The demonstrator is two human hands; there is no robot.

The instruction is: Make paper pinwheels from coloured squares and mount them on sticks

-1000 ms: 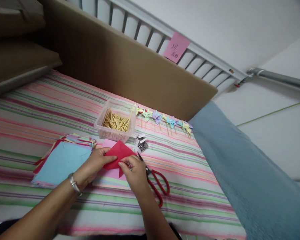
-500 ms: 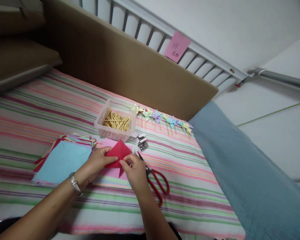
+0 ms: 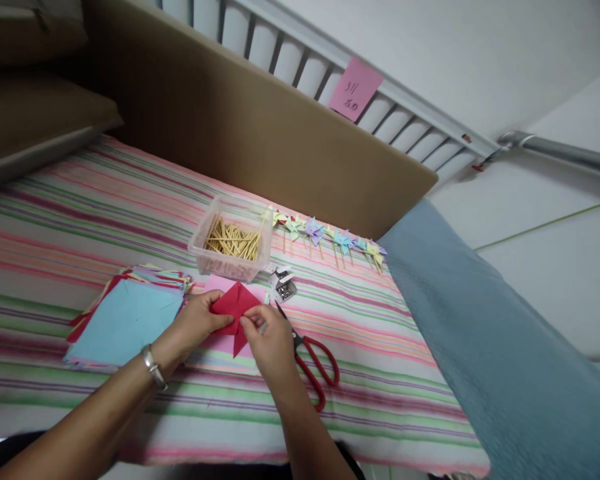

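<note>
Between both hands is a red sheet of paper (image 3: 236, 303), cut and partly folded, with a pointed flap hanging below. My left hand (image 3: 200, 320) grips its left side, thumb on top. My right hand (image 3: 267, 337) pinches the paper near its centre with thumb and forefinger. Under it lies a stack of pink and pale paper sheets (image 3: 215, 283). Red-handled scissors (image 3: 307, 353) rest just right of my right hand. A pile of coloured paper squares with light blue on top (image 3: 125, 320) lies left of my left hand.
Behind the hands stands a clear plastic box (image 3: 230, 267) full of wooden sticks (image 3: 233, 241). A small opened packet of metal pieces (image 3: 284, 285) is beside it. Several paper pinwheels on sticks (image 3: 315, 231) lie along a brown board (image 3: 260, 127). Striped cloth (image 3: 370, 333) covers the table.
The right hand's pinch has shifted slightly on the red paper, and the lower flap now shows wider and further left. Both hands still hold the sheet.
</note>
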